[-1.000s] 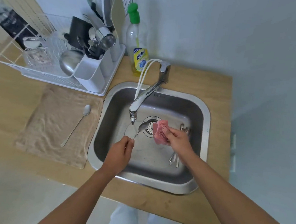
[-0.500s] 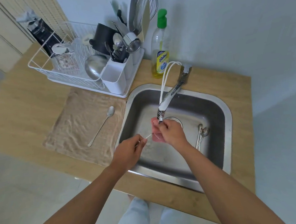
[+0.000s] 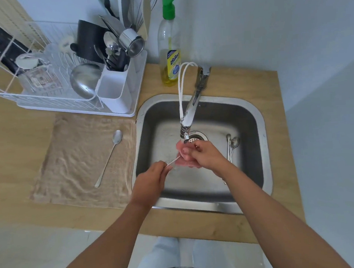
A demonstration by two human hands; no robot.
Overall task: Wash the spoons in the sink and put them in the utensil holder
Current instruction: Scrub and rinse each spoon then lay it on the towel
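Observation:
Over the steel sink (image 3: 261,128), my left hand (image 3: 149,181) pinches the thin handle of a spoon (image 3: 172,162). The spoon's bowl is hidden inside a pink scrubbing pad (image 3: 182,154), which my right hand (image 3: 204,155) grips around it, just under the tap spout (image 3: 185,133). Several more spoons (image 3: 232,145) lie on the sink floor at the right. One spoon (image 3: 110,155) lies on the beige towel (image 3: 79,161) left of the sink. The white utensil holder (image 3: 115,92) stands at the corner of the dish rack, with dark utensils in its rear section.
A white wire dish rack (image 3: 43,88) holds a glass jar, a steel ladle and a black pot. A dish soap bottle (image 3: 168,44) with a green cap stands behind the sink. The tap (image 3: 198,90) arches over the basin. The wooden counter (image 3: 274,106) ends at the right.
My right hand wrapped the pink pad over the spoon's bowl, which showed a second ago. Both hands stayed under the spout. The camera view shifted, so everything sits further right.

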